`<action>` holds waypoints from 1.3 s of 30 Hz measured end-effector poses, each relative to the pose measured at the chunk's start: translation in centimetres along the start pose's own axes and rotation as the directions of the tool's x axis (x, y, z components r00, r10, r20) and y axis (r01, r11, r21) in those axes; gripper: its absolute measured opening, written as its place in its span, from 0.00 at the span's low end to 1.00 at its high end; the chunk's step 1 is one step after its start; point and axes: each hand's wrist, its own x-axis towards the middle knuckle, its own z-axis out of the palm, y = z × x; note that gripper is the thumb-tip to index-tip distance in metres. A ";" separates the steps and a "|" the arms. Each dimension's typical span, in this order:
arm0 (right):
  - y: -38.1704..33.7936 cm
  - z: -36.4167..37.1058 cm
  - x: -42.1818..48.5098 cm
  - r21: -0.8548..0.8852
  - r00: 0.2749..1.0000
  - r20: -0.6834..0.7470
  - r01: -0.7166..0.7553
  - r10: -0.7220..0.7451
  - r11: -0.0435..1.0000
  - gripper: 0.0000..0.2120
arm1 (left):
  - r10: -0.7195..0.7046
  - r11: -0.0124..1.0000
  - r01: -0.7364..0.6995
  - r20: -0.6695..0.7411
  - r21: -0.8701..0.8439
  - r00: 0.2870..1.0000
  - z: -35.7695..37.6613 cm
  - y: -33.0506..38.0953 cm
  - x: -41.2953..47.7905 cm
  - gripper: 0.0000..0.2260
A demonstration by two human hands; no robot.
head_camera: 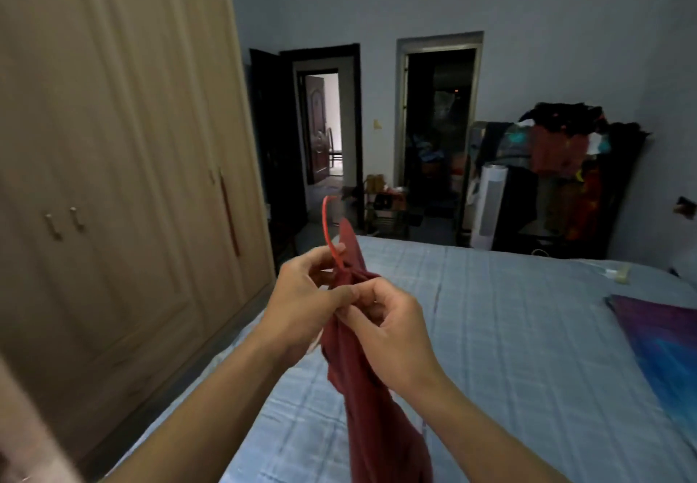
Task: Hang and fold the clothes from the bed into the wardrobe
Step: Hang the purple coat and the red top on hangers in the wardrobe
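Over blue bed: gripping red hanger with left hand, pinching maroon garment with right hand just beside it.

Fig. 1 | wardrobe at my left | bed before me, running right | my left hand and right hand meeting above its near-left edge | garment hanging between them, hanger rising above | cloth on bed, far right | laden rack behind bed, doorway just left of it
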 end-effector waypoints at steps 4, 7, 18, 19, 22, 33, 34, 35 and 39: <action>-1.0 6.2 0.8 -0.038 0.983 0.177 -0.046 0.052 0.998 0.07 | -0.155 0.969 0.151 -0.004 -0.197 0.988 -7.6 -0.7 -0.4 0.25; -2.1 11.0 1.3 -0.069 0.923 0.374 -0.066 0.087 0.995 0.07 | -0.216 0.940 0.198 -0.035 -0.277 0.976 -13.6 -1.3 -1.3 0.26; -1.1 24.9 6.2 -0.373 0.808 0.520 0.507 -0.277 0.777 0.15 | -0.198 0.978 0.200 0.034 -0.065 0.980 -32.5 -0.6 -6.6 0.28; -0.8 26.0 6.3 -0.351 0.785 0.558 0.518 -0.270 0.780 0.13 | -0.195 0.980 0.196 0.035 -0.039 0.980 -33.7 -0.3 -7.0 0.28; -0.4 29.3 6.8 -0.263 0.719 0.634 0.547 -0.285 0.795 0.06 | -0.183 0.983 0.183 0.035 0.019 0.982 -37.0 0.3 -7.9 0.28; 3.4 43.9 8.8 -0.050 0.799 0.397 0.511 -0.453 0.858 0.05 | 0.373 0.704 0.165 -0.558 0.690 0.742 -47.1 -0.2 -9.2 0.15; 3.7 45.2 9.4 -0.023 0.800 0.379 0.511 -0.466 0.859 0.05 | 0.481 0.604 0.172 -0.529 0.778 0.699 -47.9 -0.4 -9.1 0.14; 3.7 46.5 10.0 0.011 0.799 0.363 0.510 -0.479 0.860 0.05 | 0.562 0.497 0.177 -0.471 0.850 0.680 -48.7 -0.6 -9.0 0.12; 3.2 51.6 12.9 0.144 0.797 0.316 0.496 -0.515 0.856 0.06 | 0.638 0.247 0.271 -0.367 0.930 0.677 -52.1 0.2 -8.2 0.07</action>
